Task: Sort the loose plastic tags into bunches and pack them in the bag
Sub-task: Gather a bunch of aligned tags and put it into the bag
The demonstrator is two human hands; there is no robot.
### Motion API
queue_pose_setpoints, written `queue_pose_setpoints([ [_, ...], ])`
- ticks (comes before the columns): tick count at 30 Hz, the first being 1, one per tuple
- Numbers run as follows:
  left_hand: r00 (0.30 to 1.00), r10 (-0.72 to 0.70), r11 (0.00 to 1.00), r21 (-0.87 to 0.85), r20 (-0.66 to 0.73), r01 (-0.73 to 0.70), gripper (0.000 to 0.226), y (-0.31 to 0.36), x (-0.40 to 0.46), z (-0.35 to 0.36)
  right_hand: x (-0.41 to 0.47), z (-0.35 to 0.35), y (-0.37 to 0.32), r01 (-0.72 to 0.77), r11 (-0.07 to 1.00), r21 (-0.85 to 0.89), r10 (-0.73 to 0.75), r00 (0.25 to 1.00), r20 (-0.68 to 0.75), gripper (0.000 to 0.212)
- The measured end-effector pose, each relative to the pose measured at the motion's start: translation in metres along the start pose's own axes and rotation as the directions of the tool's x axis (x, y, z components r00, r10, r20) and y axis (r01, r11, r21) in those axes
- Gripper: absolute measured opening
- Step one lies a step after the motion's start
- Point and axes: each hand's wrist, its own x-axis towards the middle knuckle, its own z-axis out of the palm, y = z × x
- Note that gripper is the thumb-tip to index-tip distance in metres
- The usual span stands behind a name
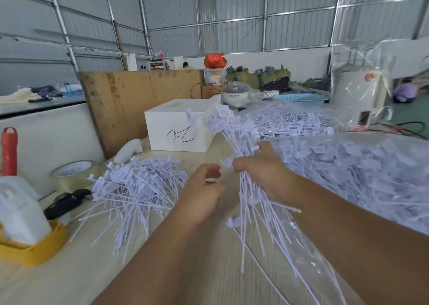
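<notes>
A bunch of plastic tags point(246, 165) (light, springy, apt to splay) is gripped mid-stem by the right hand point(267, 172), while a single tag point(212, 179) is pinched beside it by the left hand point(202, 195).

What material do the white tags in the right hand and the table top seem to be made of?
Bunch of tags: probably matte white plastic; the thin stems splay stiffly past the right hand. Table top: pale wood grain, perhaps laminate; I cannot tell which.
</notes>
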Motion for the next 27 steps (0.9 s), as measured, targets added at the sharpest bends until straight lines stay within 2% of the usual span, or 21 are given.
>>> queue_pose_setpoints([
  [3, 0.999, 0.025, 0.980, 0.197, 0.042, -0.032, 0.024, -0.003, 0.000, 0.000, -0.005, -0.009, -0.007, 0.047, 0.999, 0.010, -0.047, 0.999, -0.018, 0.074],
  [5, 0.988, -0.006, 0.946, 0.322, 0.153, -0.044, 0.013, -0.002, -0.001, 0.000, -0.009, -0.013, -0.010, 0.043, 0.999, -0.032, -0.043, 0.999, 0.001, 0.072],
  [7, 0.950, -0.066, 0.885, 0.458, 0.307, -0.086, 0.021, -0.002, -0.003, 0.000, -0.012, -0.016, -0.010, 0.028, 0.997, -0.072, -0.028, 1.000, 0.003, 0.077],
  [9, 0.931, -0.092, 0.830, 0.543, 0.353, -0.124, 0.024, -0.003, -0.004, 0.001, -0.016, -0.019, -0.010, -0.005, 0.991, -0.134, 0.007, 1.000, 0.015, 0.081],
  [15, 0.973, 0.021, 0.796, 0.585, 0.229, -0.154, 0.018, -0.009, -0.004, -0.001, -0.033, -0.027, -0.001, -0.100, 0.927, -0.361, 0.130, 0.990, 0.061, 0.084],
  [19, 0.988, 0.088, 0.785, 0.601, 0.126, -0.147, 0.010, -0.011, -0.001, 0.000, -0.044, -0.027, 0.007, -0.122, 0.851, -0.510, 0.203, 0.973, 0.107, 0.076],
  [21, 0.991, 0.101, 0.777, 0.615, 0.087, -0.133, 0.009, -0.012, 0.002, 0.001, -0.048, -0.026, 0.010, -0.121, 0.829, -0.547, 0.222, 0.967, 0.123, 0.079],
  [23, 0.994, 0.087, 0.708, 0.697, 0.073, -0.113, 0.021, -0.015, 0.005, 0.001, -0.050, -0.024, 0.011, -0.117, 0.813, -0.571, 0.229, 0.965, 0.128, 0.081],
  [25, 0.994, 0.062, 0.567, 0.816, 0.092, -0.111, 0.038, -0.020, 0.007, 0.003, -0.052, -0.023, 0.010, -0.118, 0.783, -0.611, 0.240, 0.963, 0.123, 0.082],
  [27, 0.994, 0.024, 0.521, 0.848, 0.104, -0.102, 0.039, -0.020, 0.005, 0.005, -0.055, -0.020, 0.009, -0.118, 0.741, -0.661, 0.255, 0.960, 0.114, 0.086],
])
